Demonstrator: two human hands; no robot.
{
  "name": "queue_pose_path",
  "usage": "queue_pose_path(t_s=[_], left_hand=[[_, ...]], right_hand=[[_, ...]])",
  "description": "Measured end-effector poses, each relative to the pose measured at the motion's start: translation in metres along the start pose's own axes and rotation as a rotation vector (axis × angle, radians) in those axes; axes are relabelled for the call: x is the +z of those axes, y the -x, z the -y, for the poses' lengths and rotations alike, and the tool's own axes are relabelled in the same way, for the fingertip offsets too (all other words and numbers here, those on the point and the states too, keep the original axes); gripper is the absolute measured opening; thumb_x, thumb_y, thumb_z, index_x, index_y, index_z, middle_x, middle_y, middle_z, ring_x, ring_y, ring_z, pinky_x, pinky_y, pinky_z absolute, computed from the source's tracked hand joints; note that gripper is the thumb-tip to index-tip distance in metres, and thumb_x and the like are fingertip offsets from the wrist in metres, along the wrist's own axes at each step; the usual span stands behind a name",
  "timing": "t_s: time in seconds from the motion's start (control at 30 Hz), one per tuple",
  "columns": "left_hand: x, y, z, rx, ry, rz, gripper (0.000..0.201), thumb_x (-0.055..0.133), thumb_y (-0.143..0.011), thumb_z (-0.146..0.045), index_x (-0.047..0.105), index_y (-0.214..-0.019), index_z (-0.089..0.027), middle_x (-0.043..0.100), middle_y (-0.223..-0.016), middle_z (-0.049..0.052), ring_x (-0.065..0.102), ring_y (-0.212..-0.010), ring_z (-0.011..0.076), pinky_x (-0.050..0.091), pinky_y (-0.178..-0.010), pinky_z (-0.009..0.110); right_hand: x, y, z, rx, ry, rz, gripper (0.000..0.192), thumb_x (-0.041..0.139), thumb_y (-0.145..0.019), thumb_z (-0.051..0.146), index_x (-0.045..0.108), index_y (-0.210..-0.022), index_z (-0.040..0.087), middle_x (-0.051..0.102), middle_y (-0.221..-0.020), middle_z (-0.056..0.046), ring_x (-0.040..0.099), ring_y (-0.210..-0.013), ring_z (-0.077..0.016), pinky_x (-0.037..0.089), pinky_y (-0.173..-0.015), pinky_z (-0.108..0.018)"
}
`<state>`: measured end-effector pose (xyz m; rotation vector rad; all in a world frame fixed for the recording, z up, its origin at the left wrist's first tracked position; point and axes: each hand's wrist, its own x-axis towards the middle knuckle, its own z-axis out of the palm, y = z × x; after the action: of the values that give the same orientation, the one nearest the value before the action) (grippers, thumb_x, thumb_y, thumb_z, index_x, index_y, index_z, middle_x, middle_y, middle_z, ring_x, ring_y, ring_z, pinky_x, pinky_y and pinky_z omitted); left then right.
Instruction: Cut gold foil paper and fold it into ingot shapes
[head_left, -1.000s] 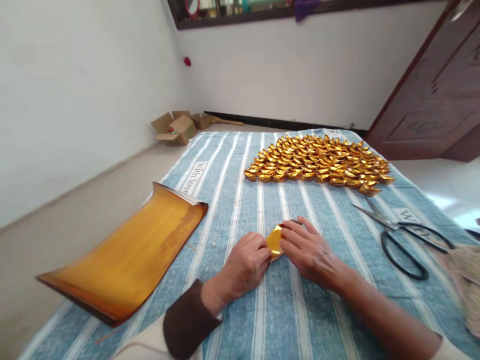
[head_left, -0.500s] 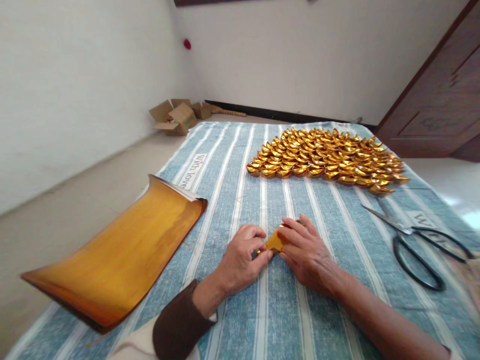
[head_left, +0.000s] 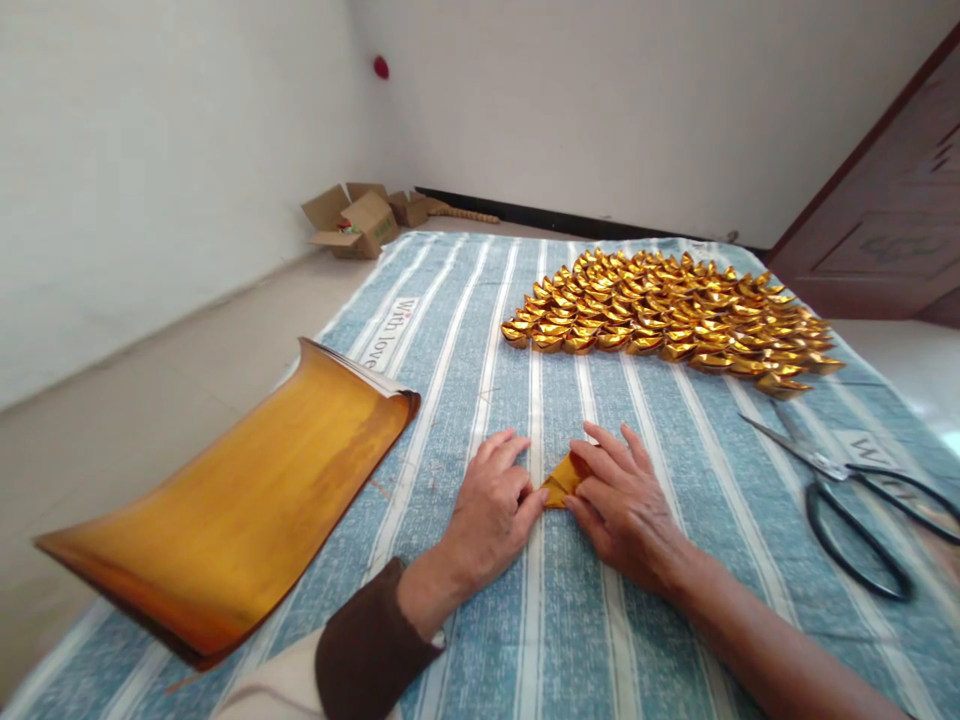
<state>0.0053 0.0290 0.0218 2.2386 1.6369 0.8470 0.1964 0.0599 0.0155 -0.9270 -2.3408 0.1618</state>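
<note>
A small folded piece of gold paper (head_left: 561, 482) lies on the blue striped cloth (head_left: 480, 330), pinched between both hands. My left hand (head_left: 491, 510) holds its left end with the fingertips. My right hand (head_left: 622, 505) presses on its right side and covers part of it. Left of my hands lies a curled stack of gold paper sheets (head_left: 240, 500). Farther back, a large group of folded gold ingots (head_left: 667, 315) sits in rows on the cloth.
Black-handled scissors (head_left: 855, 500) lie on the cloth at the right. Open cardboard boxes (head_left: 356, 220) stand on the floor by the far wall. A dark wooden door (head_left: 885, 220) is at the right.
The camera tilted down slightly. Both hands pressed the gold piece lower and flatter onto the cloth, with the fingers more spread over it.
</note>
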Motion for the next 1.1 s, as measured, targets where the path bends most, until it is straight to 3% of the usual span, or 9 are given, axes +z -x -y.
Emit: queue_pose_path(t_s=[1.1], left_hand=[[0.0062,-0.0011,-0.0037,0.054,-0.137,-0.046,0.018,0.055,-0.084,-0.011,0.054,-0.067,-0.015,0.059,-0.119,0.019,0.048,-0.122,0.0342,0.044,-0.099,0.057]], right_hand=[[0.0057,0.0015,0.0009,0.008,0.141,-0.002,0.024,0.051,-0.090,0.022,0.064,-0.071,0.017,0.065,-0.115,-0.010,0.043,-0.130,-0.0294,0.024,-0.112,-0.056]])
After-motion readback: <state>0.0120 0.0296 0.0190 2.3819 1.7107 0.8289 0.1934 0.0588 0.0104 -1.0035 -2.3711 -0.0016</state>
